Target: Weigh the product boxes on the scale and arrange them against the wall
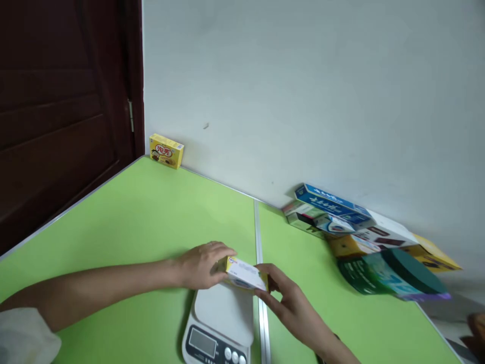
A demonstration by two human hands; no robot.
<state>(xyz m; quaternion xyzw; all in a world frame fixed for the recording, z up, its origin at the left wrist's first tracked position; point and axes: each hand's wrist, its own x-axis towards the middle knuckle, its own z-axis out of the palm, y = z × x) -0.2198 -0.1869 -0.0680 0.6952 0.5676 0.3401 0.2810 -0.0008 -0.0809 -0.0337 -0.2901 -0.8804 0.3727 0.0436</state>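
A small white and yellow box [246,274] is held between my two hands, over the far edge of a white kitchen scale [224,311]. My left hand [206,264] grips its left end, thumb in front and fingers behind. The fingers of my right hand [279,290] pinch its right end. Whether the box touches the scale's platform I cannot tell. The scale's display [202,342] looks blank, and its round buttons face me.
On the green table [125,222], a yellow box [165,150] stands in the far left corner against the wall. To the right lie a blue box [333,205], several other boxes and a green tub [394,273]. A metal seam [258,242] divides the tabletop.
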